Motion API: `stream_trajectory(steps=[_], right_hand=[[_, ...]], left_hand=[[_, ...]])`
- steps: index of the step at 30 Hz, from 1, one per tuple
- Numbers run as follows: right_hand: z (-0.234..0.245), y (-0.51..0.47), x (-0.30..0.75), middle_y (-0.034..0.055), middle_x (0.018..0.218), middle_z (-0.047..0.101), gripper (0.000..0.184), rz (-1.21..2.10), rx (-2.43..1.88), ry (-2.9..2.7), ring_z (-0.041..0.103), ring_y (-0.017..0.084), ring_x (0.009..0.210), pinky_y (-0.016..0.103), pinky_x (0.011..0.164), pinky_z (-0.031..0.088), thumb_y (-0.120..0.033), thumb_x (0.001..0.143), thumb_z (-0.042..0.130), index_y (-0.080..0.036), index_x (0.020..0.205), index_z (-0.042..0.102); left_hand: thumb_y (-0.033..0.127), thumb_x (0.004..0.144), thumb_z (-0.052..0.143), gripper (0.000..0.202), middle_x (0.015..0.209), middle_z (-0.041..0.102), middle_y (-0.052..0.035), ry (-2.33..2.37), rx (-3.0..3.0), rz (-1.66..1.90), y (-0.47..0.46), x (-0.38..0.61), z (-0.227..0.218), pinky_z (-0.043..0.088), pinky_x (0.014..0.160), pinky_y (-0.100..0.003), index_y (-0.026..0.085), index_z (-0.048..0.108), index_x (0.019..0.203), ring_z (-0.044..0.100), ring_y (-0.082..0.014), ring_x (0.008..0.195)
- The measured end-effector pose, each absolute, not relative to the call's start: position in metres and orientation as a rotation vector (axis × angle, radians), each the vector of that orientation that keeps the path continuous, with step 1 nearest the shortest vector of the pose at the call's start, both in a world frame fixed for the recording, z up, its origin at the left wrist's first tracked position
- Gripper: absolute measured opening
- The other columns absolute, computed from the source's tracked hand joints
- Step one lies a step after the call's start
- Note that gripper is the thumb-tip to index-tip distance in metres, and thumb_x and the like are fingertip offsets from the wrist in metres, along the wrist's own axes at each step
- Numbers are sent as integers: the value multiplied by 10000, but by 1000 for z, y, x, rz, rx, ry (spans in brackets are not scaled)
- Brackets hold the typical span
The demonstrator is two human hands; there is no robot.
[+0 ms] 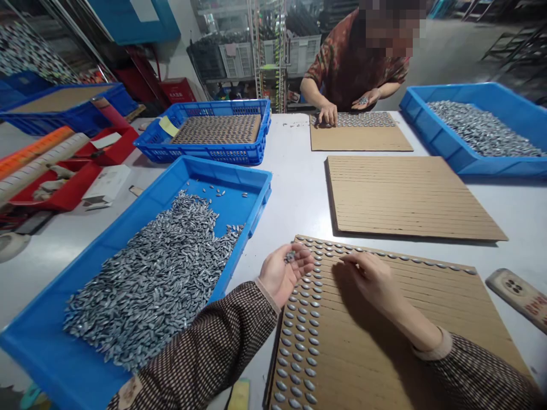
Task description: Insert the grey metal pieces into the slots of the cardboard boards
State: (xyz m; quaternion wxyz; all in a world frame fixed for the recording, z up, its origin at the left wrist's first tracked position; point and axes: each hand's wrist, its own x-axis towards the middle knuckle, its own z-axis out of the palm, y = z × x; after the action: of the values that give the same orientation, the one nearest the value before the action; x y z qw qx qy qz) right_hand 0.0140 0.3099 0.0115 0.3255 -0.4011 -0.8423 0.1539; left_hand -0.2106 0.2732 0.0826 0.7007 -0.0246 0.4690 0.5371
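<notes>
My left hand is cupped over the left edge of a grooved cardboard board, with a few small silver oval metal pieces held at its fingertips. My right hand rests on the board's upper rows, fingers pinched together, touching the pieces near the top row. Several columns of the silver pieces line the board's left side. A blue tray to my left holds a heap of loose silver pieces.
An unfilled grooved board lies beyond mine. Across the table another person's hands work at a third board. Blue trays stand at the far right and back centre. Red trays are at left; a power strip at right.
</notes>
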Motion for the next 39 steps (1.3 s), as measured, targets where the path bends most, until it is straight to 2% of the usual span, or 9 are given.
stream_trajectory(steps=[3, 8, 18, 21, 25, 29, 32, 35, 39], right_hand=[[-1, 314, 11, 75, 859, 679, 211, 340, -1050, -2267, 611, 186, 786, 314, 710, 491, -203, 937, 457, -190, 942, 668], [-4, 316, 9, 94, 902, 669, 252, 265, -1045, -2356, 591, 199, 826, 326, 729, 493, -193, 944, 434, -182, 978, 683], [-2, 317, 11, 99, 925, 647, 259, 145, -1135, -2444, 585, 177, 798, 279, 665, 458, -170, 935, 420, -171, 923, 679], [12, 311, 8, 93, 935, 645, 220, 357, -1136, -2319, 593, 172, 768, 290, 655, 477, -233, 936, 457, -179, 984, 665], [40, 295, -3, 72, 933, 653, 218, 883, -1092, -2085, 587, 143, 691, 261, 551, 468, -316, 922, 516, -199, 1036, 660], [53, 284, -15, 63, 970, 690, 232, 1329, -1063, -1871, 636, 169, 825, 276, 652, 514, -370, 891, 572, -213, 1023, 681], [53, 281, -21, 43, 859, 707, 242, 1656, -1063, -1597, 647, 163, 769, 288, 678, 531, -404, 846, 639, -195, 957, 686], [49, 277, -24, 20, 742, 681, 237, 1734, -1096, -1381, 612, 129, 652, 253, 608, 509, -407, 803, 696, -178, 862, 683], [45, 268, -27, 21, 748, 663, 232, 1613, -1110, -1307, 600, 128, 663, 250, 613, 505, -398, 791, 713, -180, 853, 663]], left_hand=[[149, 832, 513, 122, 710, 631, -74, 1055, -18, 1124, 269, -205, 74, 540, 579, -232, 91, 592, 904, 638, -132, 597], [112, 826, 474, 231, 857, 677, -138, 1038, 36, 1092, 261, -197, 73, 561, 705, -285, 76, 563, 1036, 685, -169, 719], [103, 868, 515, 59, 877, 686, -141, 1023, 181, 969, 254, -190, 70, 544, 729, -269, 107, 552, 914, 685, -147, 723], [104, 859, 551, 97, 789, 668, -93, 1023, 250, 944, 252, -189, 67, 528, 658, -220, 84, 602, 939, 644, -101, 635], [153, 836, 612, 104, 719, 659, -63, 1039, 292, 954, 249, -188, 64, 499, 579, -200, 107, 590, 926, 622, -95, 580], [256, 758, 722, 234, 698, 662, -51, 1025, 320, 977, 247, -187, 60, 471, 537, -191, 134, 545, 848, 611, -96, 561], [308, 691, 777, 336, 669, 650, -32, 1017, 355, 993, 246, -186, 58, 422, 489, -170, 135, 540, 854, 586, -85, 537], [341, 659, 797, 388, 654, 642, -17, 1017, 353, 1013, 245, -184, 57, 405, 479, -167, 145, 526, 854, 575, -82, 530], [342, 650, 807, 393, 652, 628, -8, 979, 311, 1008, 242, -181, 57, 391, 478, -155, 148, 514, 828, 566, -71, 536]])
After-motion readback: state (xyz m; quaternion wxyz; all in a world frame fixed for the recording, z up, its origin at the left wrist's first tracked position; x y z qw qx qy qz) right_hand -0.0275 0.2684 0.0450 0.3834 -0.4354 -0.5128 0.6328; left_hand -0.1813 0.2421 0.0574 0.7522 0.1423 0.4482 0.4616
